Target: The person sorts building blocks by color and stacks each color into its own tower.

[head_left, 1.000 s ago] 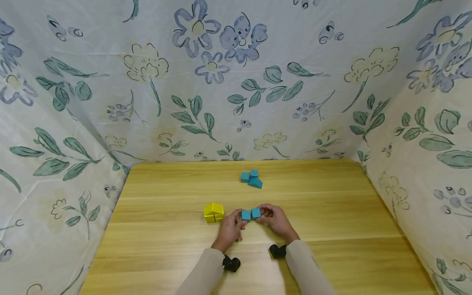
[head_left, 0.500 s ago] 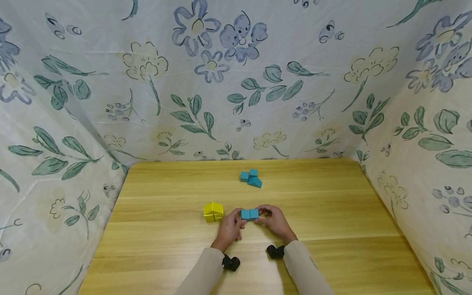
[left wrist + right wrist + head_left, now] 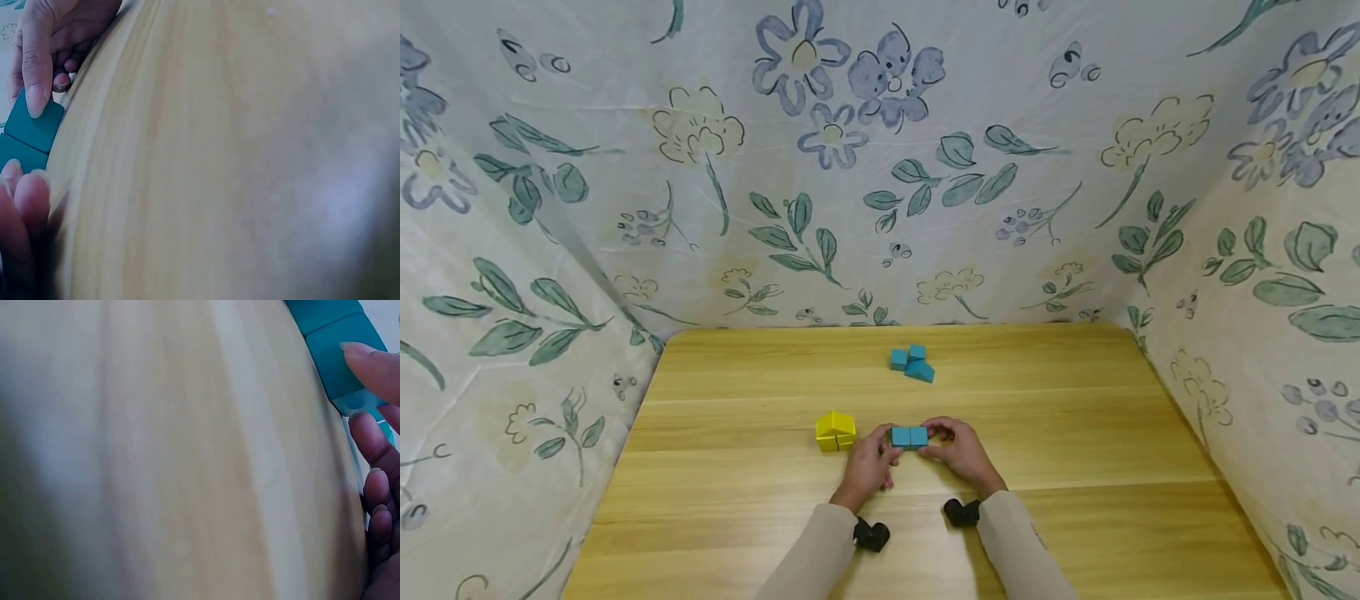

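Two blue cube blocks lie side by side with their faces meeting, near the middle of the table in the head view. My left hand [image 3: 867, 468] pinches the left cube [image 3: 900, 437] from its outer side. On the other side, my right hand [image 3: 961, 454] holds the right cube [image 3: 919, 437] between thumb and fingers. The right wrist view shows the thumb [image 3: 378, 369] pressed on the front face of the right cube [image 3: 337, 353]. In the left wrist view, the left fingertips [image 3: 31, 200] rest at the lower cube [image 3: 22, 153], and a thin seam runs between both cubes.
A yellow block structure [image 3: 835, 432] with a roof-shaped top stands just left of my left hand. Farther back lie two blue cubes [image 3: 898, 359] and a blue wedge-like block [image 3: 920, 372]. Flowered cloth [image 3: 880, 208] encloses the wooden table [image 3: 1075, 400] at the back and sides.
The right hand has moved slightly left, bringing its cube up against the left one and closing the gap between them. The left hand has stayed in place.
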A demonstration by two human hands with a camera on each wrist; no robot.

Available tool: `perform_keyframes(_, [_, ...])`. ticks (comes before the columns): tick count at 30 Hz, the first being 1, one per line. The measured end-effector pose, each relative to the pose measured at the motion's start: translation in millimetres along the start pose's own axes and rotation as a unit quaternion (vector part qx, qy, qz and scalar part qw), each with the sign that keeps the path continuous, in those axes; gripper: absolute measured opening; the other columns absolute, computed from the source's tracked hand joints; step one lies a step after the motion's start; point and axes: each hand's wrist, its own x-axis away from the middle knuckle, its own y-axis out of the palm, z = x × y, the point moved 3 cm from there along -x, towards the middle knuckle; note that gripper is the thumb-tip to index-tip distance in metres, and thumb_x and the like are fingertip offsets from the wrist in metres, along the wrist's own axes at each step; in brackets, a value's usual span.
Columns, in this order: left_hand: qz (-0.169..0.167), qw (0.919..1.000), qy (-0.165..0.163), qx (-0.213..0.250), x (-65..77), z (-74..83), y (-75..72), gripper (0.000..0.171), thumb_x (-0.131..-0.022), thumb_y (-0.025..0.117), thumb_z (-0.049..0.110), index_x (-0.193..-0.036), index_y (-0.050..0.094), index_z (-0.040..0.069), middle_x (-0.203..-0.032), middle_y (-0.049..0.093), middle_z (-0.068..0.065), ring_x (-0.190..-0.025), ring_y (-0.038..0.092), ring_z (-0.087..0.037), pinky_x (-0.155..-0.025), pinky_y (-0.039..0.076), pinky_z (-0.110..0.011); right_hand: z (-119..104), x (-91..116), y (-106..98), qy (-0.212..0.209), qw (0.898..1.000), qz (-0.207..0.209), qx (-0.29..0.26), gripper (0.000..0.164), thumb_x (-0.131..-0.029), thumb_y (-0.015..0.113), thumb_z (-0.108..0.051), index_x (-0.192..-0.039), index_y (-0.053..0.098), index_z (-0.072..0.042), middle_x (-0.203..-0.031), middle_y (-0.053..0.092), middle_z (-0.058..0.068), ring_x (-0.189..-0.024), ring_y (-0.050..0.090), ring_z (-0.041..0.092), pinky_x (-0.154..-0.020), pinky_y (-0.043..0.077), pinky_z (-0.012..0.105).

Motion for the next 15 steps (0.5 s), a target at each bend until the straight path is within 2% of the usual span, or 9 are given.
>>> perform_keyframes(8, [0.001,1.0,0.001,-0.003,0.6,3.1,-0.7,0.039,-0.096,0.058,0.007,-0.134,0.051,0.002,-0.072,0.056,-0.002,-0.04,0.05,-0.011,-0.039,0.047,-0.028,5.9,-2.0,-0.6,-0.005,1.0,-0.001,0.001,0.033,-0.073,0.084,-0.007,-0.103,0.071,-0.007,-0.09,0.065,0.001,-0.083,0.054,0.019,-0.074,0.043,0.028])
perform_keyframes(15, [0.0,1.0,-0.004,-0.005,0.4,1.2,-0.5,0.04,-0.096,0.059,0.008,-0.134,0.051,0.003,-0.073,0.056,-0.003,-0.041,0.051,-0.011,-0.039,0.046,-0.027,5.3,-2.1,0.4,-0.009,1.0,0.0,-0.009,0.034,-0.073,0.084,-0.007,-0.103,0.07,-0.004,-0.09,0.064,0.005,-0.083,0.053,0.021,-0.074,0.042,0.029])
